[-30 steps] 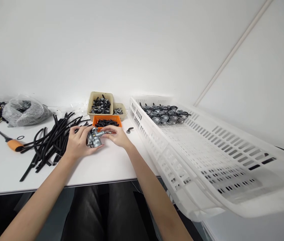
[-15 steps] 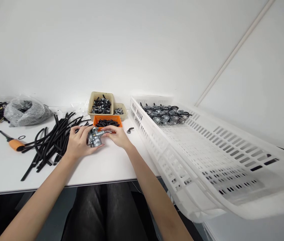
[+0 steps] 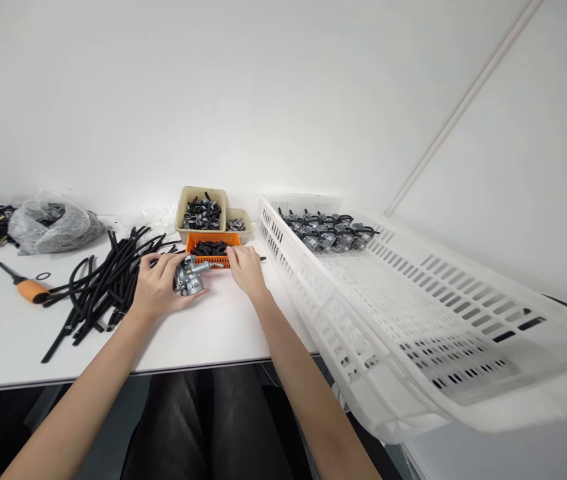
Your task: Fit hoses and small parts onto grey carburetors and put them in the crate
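My left hand (image 3: 157, 285) is wrapped round a silver metal part (image 3: 191, 275) with a thin spout pointing right, held just above the white table. My right hand (image 3: 247, 268) is apart from that part, at the right front corner of an orange basket (image 3: 212, 237) of short black pieces. Its fingers are bent together, and whatever they may hold is hidden. A small dark piece (image 3: 263, 258) shows just right of this hand. Behind the basket are two beige bins (image 3: 181, 212) with black and metal pieces.
Black tubes (image 3: 113, 280), an orange-handled tool (image 3: 32, 291), a black ring and a filled plastic bag (image 3: 53, 227) lie at the left. A large white crate (image 3: 323, 307) at the right holds rows of metal parts with black tubes.
My right hand has let go of the metal part's spout and moved right, to the orange basket's corner. My left hand has kept its hold, nearly unmoved.
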`<state>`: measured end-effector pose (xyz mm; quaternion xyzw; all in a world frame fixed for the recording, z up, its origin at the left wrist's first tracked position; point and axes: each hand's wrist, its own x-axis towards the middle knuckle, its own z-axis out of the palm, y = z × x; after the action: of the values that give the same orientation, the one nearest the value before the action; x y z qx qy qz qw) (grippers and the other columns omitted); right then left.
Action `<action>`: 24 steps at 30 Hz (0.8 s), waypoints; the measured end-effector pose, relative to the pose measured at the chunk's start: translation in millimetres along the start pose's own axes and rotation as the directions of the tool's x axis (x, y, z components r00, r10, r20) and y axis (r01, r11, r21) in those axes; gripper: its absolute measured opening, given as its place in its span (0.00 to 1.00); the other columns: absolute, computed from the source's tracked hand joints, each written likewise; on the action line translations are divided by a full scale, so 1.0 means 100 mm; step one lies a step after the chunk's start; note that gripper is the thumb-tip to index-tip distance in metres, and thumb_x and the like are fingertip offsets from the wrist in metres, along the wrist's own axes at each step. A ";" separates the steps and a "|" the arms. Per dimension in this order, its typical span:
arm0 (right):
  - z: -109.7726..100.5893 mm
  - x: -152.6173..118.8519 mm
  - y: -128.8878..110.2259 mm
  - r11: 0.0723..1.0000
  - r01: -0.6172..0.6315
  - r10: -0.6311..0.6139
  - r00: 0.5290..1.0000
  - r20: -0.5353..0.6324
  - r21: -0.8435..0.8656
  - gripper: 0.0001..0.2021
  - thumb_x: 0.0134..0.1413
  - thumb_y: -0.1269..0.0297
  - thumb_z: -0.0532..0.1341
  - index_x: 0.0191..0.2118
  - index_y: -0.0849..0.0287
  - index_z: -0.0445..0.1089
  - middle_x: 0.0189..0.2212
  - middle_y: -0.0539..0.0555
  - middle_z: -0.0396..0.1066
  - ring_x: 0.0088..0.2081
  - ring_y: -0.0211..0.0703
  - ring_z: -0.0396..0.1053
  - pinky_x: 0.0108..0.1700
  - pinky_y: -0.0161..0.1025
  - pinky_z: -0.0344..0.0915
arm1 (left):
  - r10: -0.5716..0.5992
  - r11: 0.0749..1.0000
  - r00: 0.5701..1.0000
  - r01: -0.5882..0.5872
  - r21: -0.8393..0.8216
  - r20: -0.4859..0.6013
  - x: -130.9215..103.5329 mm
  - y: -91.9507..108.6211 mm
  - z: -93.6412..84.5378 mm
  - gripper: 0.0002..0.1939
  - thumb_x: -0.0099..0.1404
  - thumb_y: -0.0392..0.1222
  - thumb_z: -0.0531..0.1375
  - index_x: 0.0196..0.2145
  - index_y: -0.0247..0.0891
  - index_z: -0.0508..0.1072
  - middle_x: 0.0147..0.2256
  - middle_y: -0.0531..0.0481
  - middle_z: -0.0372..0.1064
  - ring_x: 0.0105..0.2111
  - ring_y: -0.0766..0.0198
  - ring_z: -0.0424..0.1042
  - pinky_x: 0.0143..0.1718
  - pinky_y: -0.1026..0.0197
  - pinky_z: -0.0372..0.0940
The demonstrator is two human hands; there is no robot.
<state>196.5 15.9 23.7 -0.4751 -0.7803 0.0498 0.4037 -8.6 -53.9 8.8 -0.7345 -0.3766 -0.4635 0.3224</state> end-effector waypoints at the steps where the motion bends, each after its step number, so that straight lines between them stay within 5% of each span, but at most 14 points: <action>1: 0.02 -0.01 0.00 0.999 0.005 -0.004 1.000 0.022 -0.046 0.17 0.65 0.59 0.49 0.38 0.59 0.73 0.40 0.59 0.75 0.46 0.49 0.66 0.50 0.44 0.57 | 0.004 1.000 1.000 -0.004 -0.006 0.002 0.00 0.01 0.00 0.37 0.52 0.59 0.64 0.53 0.35 0.62 0.40 0.39 0.74 0.38 0.50 0.72 0.44 0.48 0.59; 9: 0.10 0.02 0.06 0.996 0.041 -0.036 0.997 0.064 -0.083 0.14 0.62 0.61 0.53 0.38 0.58 0.76 0.43 0.56 0.76 0.49 0.50 0.65 0.53 0.47 0.56 | 0.011 1.000 1.000 -0.011 -0.021 0.005 -0.01 0.00 0.02 0.36 0.52 0.58 0.64 0.53 0.33 0.63 0.40 0.38 0.74 0.38 0.50 0.72 0.44 0.48 0.59; 16: 0.09 0.07 0.07 0.969 -0.004 0.043 0.987 -0.152 0.247 0.06 0.54 0.62 0.60 0.32 0.58 0.73 0.35 0.56 0.75 0.41 0.46 0.70 0.47 0.43 0.62 | 0.011 1.000 1.000 -0.011 -0.005 -0.014 0.00 0.01 0.01 0.37 0.52 0.58 0.64 0.53 0.33 0.63 0.40 0.38 0.74 0.37 0.51 0.72 0.43 0.48 0.59; 20: 0.08 0.09 0.07 0.816 -0.094 0.253 0.945 -0.206 0.570 0.09 0.47 0.60 0.64 0.33 0.57 0.67 0.31 0.54 0.72 0.35 0.44 0.71 0.42 0.41 0.66 | 0.015 1.000 1.000 -0.015 0.005 -0.014 0.01 0.01 0.01 0.37 0.51 0.58 0.65 0.53 0.33 0.62 0.40 0.38 0.74 0.37 0.51 0.72 0.43 0.49 0.59; 24: 0.07 0.11 0.05 0.626 -0.076 0.274 0.953 -0.127 0.776 0.18 0.43 0.62 0.66 0.42 0.55 0.64 0.31 0.50 0.70 0.35 0.41 0.72 0.44 0.41 0.68 | 0.003 1.000 1.000 -0.003 0.003 -0.004 0.00 0.01 0.00 0.37 0.52 0.59 0.64 0.53 0.34 0.62 0.40 0.39 0.74 0.38 0.50 0.72 0.44 0.48 0.59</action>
<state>192.9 28.8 23.2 -0.3370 -0.5826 0.3570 0.6477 -7.8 -53.7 9.0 -0.7336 -0.3757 -0.4639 0.3248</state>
